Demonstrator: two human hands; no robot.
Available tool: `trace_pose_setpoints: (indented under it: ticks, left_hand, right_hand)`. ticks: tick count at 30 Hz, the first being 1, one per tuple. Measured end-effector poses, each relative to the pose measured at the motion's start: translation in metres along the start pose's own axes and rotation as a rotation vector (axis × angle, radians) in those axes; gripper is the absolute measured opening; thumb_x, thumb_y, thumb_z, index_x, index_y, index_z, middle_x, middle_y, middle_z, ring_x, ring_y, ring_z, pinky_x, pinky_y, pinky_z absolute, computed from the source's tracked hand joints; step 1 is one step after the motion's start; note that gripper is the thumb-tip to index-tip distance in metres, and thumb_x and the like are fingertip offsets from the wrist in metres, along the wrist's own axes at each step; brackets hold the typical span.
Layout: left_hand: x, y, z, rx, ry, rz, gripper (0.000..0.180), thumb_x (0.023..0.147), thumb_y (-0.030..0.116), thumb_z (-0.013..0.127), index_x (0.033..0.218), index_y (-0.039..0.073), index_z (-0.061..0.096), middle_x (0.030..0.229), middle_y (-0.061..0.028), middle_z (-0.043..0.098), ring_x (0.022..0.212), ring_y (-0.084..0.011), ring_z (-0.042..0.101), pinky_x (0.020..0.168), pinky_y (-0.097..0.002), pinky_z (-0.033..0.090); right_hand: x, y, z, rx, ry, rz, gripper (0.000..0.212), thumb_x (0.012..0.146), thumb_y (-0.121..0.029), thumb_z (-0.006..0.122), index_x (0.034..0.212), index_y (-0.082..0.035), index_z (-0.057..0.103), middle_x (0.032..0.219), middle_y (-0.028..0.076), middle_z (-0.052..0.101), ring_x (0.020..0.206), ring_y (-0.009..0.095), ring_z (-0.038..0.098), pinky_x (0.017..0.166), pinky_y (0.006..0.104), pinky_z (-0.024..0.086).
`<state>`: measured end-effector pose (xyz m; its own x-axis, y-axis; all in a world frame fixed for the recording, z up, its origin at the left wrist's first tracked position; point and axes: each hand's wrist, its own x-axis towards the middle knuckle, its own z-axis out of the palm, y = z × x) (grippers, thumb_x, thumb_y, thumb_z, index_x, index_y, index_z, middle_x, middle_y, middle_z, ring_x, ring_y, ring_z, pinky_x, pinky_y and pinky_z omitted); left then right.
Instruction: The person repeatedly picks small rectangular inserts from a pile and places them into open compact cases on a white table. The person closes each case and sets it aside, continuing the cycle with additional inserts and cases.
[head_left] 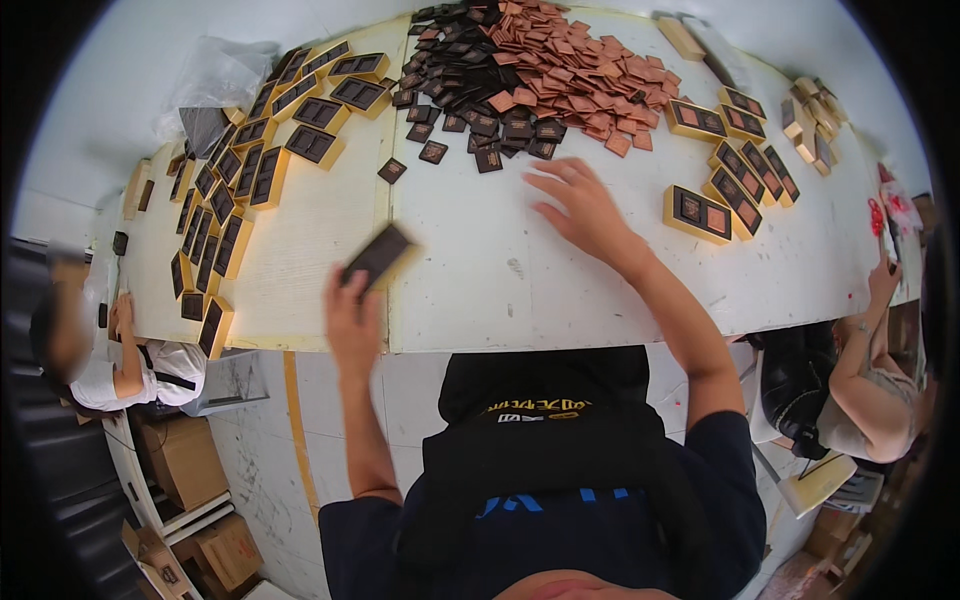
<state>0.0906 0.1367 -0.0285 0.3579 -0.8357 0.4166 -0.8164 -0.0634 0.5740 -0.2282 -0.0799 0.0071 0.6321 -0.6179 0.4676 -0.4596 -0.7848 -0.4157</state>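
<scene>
My left hand grips the near end of a small gold-sided box with a black insert. The box is tilted and smeared by motion, so its compartments do not show clearly. My right hand is open over the white table, fingers spread toward the near edge of a heap. That heap is black square tiles on the left and copper-coloured square tiles on the right. One black tile lies apart, beyond the held box.
Gold boxes with bare black two-slot inserts crowd the left side. At right stand gold boxes holding a black and a copper tile. Pale boxes lie far right. One person sits at left, another at right.
</scene>
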Motion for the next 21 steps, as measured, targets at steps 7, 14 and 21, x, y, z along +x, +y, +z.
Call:
trace_pose_setpoints:
  ticks: [7,14,21]
  left_hand:
    - [-0.005,0.098,0.052,-0.255,-0.159,0.146,0.04,0.079,0.013,0.081,0.117,0.007,0.069,0.138,-0.0151,0.058,0.113,-0.0323,0.063,0.094,-0.0384,0.052]
    - [-0.004,0.111,0.064,-0.301,-0.212,0.138,0.071,0.074,0.016,0.085,0.136,0.005,0.052,0.134,-0.0142,0.061,0.116,-0.0333,0.061,0.097,-0.0401,0.05]
    - [-0.004,0.114,0.066,-0.376,-0.231,0.123,0.085,0.074,0.011,0.086,0.146,0.005,0.042,0.135,-0.0158,0.061,0.125,-0.0336,0.059,0.103,-0.0409,0.047]
  right_hand:
    - [0.067,0.018,0.055,-0.33,-0.068,-0.061,0.03,0.087,-0.012,0.071,0.115,-0.002,0.065,0.097,0.009,0.069,0.089,0.027,0.061,0.081,0.035,0.052]
    - [-0.003,-0.054,-0.004,0.728,-0.079,0.347,0.018,0.091,-0.006,0.068,0.108,-0.006,0.062,0.082,0.007,0.066,0.068,0.009,0.056,0.064,0.0234,0.044]
    - [-0.03,-0.071,0.009,0.324,-0.052,0.065,0.02,0.078,-0.011,0.08,0.095,-0.01,0.068,0.099,0.003,0.066,0.1,0.024,0.057,0.098,0.0397,0.035]
